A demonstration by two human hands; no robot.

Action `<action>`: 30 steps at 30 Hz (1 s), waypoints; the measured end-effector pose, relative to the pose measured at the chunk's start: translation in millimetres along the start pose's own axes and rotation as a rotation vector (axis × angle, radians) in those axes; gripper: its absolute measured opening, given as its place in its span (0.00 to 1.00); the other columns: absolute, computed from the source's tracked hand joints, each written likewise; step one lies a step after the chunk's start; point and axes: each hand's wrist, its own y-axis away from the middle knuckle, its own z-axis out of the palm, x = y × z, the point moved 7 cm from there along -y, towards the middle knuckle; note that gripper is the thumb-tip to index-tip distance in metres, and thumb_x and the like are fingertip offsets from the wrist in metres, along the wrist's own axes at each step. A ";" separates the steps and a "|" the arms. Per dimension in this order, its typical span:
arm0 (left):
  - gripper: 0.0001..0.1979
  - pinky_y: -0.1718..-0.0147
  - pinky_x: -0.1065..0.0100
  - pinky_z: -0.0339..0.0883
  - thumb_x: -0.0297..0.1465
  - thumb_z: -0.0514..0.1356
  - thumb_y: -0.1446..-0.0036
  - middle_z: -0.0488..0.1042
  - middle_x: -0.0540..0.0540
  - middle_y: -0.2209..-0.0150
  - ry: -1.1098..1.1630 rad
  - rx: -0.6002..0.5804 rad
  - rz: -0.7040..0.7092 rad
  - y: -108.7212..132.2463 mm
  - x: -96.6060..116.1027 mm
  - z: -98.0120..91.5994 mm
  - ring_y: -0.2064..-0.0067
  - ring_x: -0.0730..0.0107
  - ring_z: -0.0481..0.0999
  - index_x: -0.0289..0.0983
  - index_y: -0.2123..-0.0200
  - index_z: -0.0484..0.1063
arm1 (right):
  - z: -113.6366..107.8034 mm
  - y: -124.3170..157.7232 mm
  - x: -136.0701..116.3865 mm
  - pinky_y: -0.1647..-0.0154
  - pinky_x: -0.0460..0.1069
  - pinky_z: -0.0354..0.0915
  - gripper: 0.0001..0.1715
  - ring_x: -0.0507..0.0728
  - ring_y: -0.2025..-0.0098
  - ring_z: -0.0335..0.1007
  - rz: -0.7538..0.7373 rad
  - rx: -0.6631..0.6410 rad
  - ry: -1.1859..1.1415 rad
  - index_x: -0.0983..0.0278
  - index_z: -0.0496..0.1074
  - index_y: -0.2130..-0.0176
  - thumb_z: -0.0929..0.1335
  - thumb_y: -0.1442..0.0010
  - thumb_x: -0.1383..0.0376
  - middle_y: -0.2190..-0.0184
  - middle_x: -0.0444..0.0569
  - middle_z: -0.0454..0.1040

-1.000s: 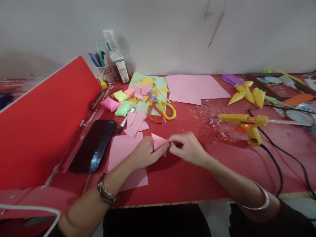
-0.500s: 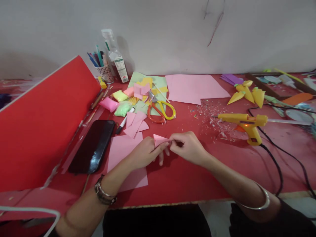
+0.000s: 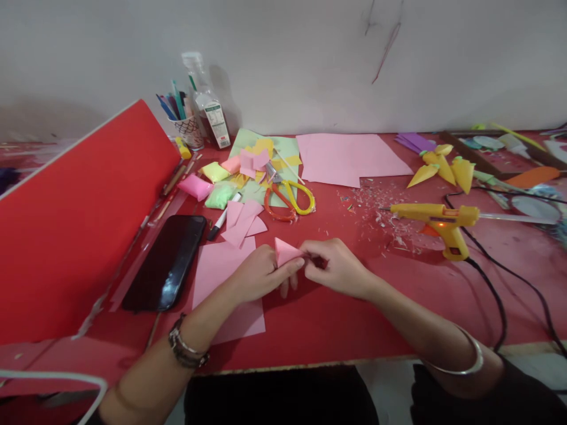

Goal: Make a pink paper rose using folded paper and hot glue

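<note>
The pink paper cone [image 3: 286, 252] is on the near side of the scissors [image 3: 289, 190], gripped in the left hand [image 3: 257, 274] with the thumb along its lower side; the right hand [image 3: 334, 265] has its fingers curled at the tip, though whether they pinch it cannot be told. The paper already has its cone shape, so the rolling looks well along, but no fastening shows. Left of the scissors, cut pink pieces [image 3: 243, 223] lie flat and overlapping, not yet rolled; to their right and farther back, the yellow cones [image 3: 447, 168] look finished. The glue gun [image 3: 443, 215] rests well right of the scissors, beside scattered scraps [image 3: 401, 233]. Red table [image 3: 319, 330] shows from the scissors to the near edge, seemingly giving the right hand room sideways; the phone [image 3: 166, 262] and red board [image 3: 97, 224], left of the scissors, crowd the left arm more.
</note>
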 end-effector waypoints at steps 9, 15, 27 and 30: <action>0.19 0.78 0.75 0.55 0.35 0.46 0.43 0.64 0.53 0.85 -0.262 0.064 0.138 -0.2 9.3 -2.4 0.80 0.78 0.64 0.36 0.84 0.62 | 2.1 0.2 -1.8 0.83 0.39 0.46 0.09 0.43 0.84 0.48 -0.039 -0.012 0.072 0.67 0.62 0.83 0.61 0.55 0.70 0.88 0.37 0.54; 0.21 0.75 0.75 0.58 0.33 0.43 0.41 0.64 0.55 0.86 -0.204 0.073 0.127 0.0 10.2 -2.5 0.80 0.79 0.66 0.36 0.84 0.62 | 4.2 1.2 -0.4 0.82 0.39 0.49 0.11 0.44 0.83 0.52 -0.008 -0.063 -0.043 0.67 0.67 0.79 0.59 0.52 0.73 0.86 0.39 0.60; 0.21 0.80 0.77 0.59 0.35 0.47 0.43 0.63 0.54 0.89 -0.089 0.164 0.029 0.9 3.8 -11.3 0.84 0.79 0.65 0.35 0.85 0.65 | 9.4 0.3 6.0 0.85 0.39 0.49 0.12 0.43 0.85 0.49 0.136 -0.135 -0.294 0.65 0.58 0.82 0.58 0.49 0.71 0.88 0.36 0.55; 0.23 0.82 0.78 0.57 0.37 0.45 0.42 0.61 0.54 0.91 -0.004 0.115 -0.005 0.7 -0.7 -7.1 0.86 0.81 0.63 0.35 0.86 0.64 | 9.0 1.0 6.0 0.84 0.39 0.49 0.13 0.43 0.85 0.50 0.128 -0.114 -0.285 0.65 0.57 0.82 0.58 0.48 0.71 0.88 0.37 0.55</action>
